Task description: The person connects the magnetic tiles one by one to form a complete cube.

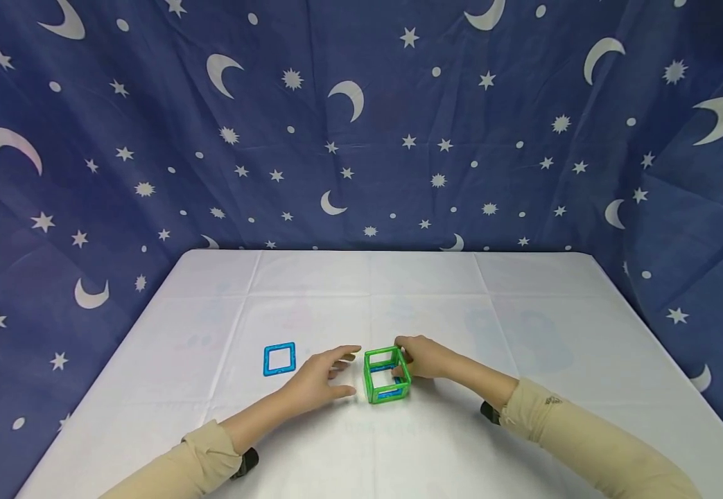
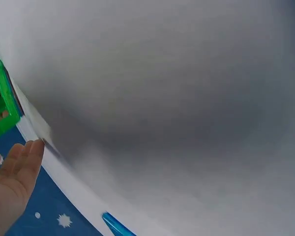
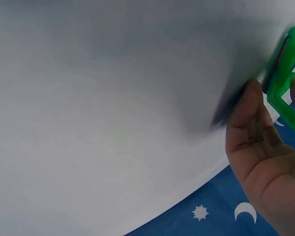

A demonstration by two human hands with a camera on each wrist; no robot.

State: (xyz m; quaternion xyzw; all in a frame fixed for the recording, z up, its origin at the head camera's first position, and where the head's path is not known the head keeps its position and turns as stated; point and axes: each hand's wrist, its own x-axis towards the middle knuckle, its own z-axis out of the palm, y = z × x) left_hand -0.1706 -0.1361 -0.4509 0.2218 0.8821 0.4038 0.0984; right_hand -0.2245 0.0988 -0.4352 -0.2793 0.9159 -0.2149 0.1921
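A small open-framed cube of green magnetic tiles [image 1: 369, 378], with some blue edges low inside it, stands on the white table. At its right side my right hand [image 1: 423, 357] grips the frame, thumb showing through the opening. In the right wrist view the right hand [image 3: 263, 162] has its fingers bent beside the green frame [image 3: 280, 93]. Just left of the cube, my left hand [image 1: 315, 381] is spread, fingers and thumb apart, touching nothing. The left wrist view shows the left hand [image 2: 14, 182] with extended fingers below the green frame [image 2: 9, 98].
A single blue square magnetic tile [image 1: 267, 361] lies flat on the table, left of the left hand. The white tablecloth [image 1: 361, 450] has fold creases. Behind and beside the table hangs a dark blue curtain [image 1: 386, 194] with moons and stars.
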